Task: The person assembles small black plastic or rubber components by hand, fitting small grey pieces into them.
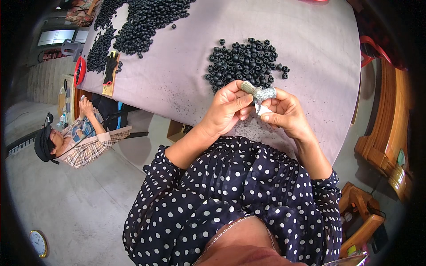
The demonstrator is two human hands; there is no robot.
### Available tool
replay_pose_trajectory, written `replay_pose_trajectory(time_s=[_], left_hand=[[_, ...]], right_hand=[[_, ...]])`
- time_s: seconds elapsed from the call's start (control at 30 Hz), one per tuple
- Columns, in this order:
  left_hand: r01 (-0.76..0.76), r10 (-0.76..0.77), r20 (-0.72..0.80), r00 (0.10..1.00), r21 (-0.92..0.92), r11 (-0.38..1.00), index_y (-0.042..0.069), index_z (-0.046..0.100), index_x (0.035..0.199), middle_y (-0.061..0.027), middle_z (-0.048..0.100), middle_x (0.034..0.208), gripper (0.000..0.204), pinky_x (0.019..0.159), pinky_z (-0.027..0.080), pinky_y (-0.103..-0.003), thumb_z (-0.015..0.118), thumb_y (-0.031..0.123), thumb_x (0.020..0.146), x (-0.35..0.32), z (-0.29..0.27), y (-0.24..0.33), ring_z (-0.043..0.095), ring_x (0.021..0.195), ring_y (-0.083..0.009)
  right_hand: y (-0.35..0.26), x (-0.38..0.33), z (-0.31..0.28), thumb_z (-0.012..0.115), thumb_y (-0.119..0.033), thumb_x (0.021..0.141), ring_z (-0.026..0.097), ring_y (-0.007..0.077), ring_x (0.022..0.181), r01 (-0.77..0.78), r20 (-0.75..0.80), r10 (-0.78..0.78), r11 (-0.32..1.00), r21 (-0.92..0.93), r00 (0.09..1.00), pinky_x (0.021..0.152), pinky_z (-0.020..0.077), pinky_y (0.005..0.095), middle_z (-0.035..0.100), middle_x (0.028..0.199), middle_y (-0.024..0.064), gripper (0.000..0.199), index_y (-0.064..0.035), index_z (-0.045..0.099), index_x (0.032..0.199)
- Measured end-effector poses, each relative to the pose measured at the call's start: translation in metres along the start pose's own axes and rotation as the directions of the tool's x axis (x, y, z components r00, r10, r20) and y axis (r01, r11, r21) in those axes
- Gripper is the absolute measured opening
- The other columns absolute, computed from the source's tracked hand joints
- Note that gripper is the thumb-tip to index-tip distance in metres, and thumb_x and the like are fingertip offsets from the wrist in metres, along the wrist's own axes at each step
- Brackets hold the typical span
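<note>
Both hands pinching a silvery glittery roll (262, 93) above the tabletop's near edge: left hand (228, 111), right hand (284, 113). Mid-unwrapping, apparently. Next, probably a steady peel beside the black bead pile (246, 62).

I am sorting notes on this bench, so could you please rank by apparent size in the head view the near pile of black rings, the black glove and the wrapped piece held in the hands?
1. Near pile of black rings, clearly largest.
2. Black glove and wrapped piece, held by left hand and right hand: these look alike, and the glove lies farther away, so I leave them unranked.
</note>
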State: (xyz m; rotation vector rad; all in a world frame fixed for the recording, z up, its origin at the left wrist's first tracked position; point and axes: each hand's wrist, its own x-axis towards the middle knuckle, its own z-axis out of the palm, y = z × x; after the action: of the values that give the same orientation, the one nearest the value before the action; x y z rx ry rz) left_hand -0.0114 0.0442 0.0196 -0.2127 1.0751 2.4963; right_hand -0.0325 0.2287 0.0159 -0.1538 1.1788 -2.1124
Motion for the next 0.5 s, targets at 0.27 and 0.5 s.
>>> replay_pose_trajectory(time_s=[0.27,0.5], left_hand=[[0.013,-0.013,0.001,1.000,-0.004,1.000,0.009,0.051,0.097,-0.0003,0.055,0.078,0.016,0.049,0.038,-0.018,0.060,0.008,0.084,-0.0011,-0.0010,0.0010,0.043,0.057,-0.0051],[0.026,-0.026,0.010,1.000,-0.041,0.999,0.008,0.051,0.098,-0.0007,0.056,0.080,0.016,0.050,0.038,-0.018,0.059,0.007,0.084,-0.0013,-0.0028,-0.0012,0.043,0.057,-0.0050]], right_hand=[[0.0003,0.0004,-0.0001,0.069,-0.002,0.072,0.053,0.0034,0.060,-0.018,0.013,0.018,1.000,0.011,1.000,0.045,0.0381,0.0144,0.059,0.077,0.0005,0.032,-0.0027,0.054,0.100],[0.0000,0.0002,0.0000,0.069,-0.002,0.072,0.052,0.0033,0.060,-0.027,0.007,0.027,0.999,0.025,1.000,0.045,0.0375,0.0145,0.059,0.078,0.0009,0.032,-0.0026,0.054,0.100]])
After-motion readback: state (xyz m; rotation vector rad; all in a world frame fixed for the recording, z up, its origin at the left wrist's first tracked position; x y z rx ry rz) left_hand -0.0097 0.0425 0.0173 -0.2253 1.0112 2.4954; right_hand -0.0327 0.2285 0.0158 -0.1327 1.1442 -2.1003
